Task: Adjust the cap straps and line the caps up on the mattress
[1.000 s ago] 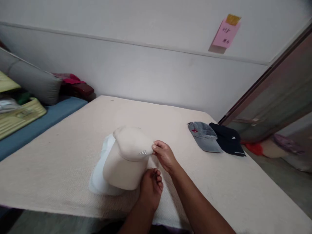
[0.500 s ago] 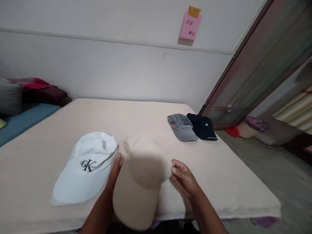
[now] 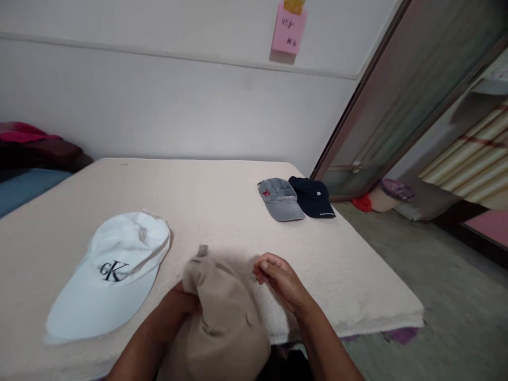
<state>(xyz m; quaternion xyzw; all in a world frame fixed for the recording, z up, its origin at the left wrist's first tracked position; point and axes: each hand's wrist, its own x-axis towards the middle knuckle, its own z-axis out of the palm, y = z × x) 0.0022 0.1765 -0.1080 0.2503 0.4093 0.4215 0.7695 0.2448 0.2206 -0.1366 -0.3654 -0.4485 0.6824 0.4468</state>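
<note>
A beige cap (image 3: 222, 323) is lifted off the cream mattress (image 3: 222, 196) near its front edge. My left hand (image 3: 180, 301) grips the cap's left side, fingers closed on the fabric. My right hand (image 3: 280, 280) hovers just right of the cap, fingers curled and pinched together; I cannot see whether it holds the cap. A white cap (image 3: 111, 270) with a black logo lies flat on the mattress to the left, apart from both hands.
A grey cap (image 3: 280, 198) and a black cap (image 3: 313, 197) lie side by side at the mattress's far right. A pink note (image 3: 288, 33) hangs on the wall. A glass door frame (image 3: 381, 100) stands right. Red and dark bedding (image 3: 35, 145) lies far left.
The beige cap came off the white cap and moved toward me and to the right. The white cap now lies uncovered. The camera view swung right.
</note>
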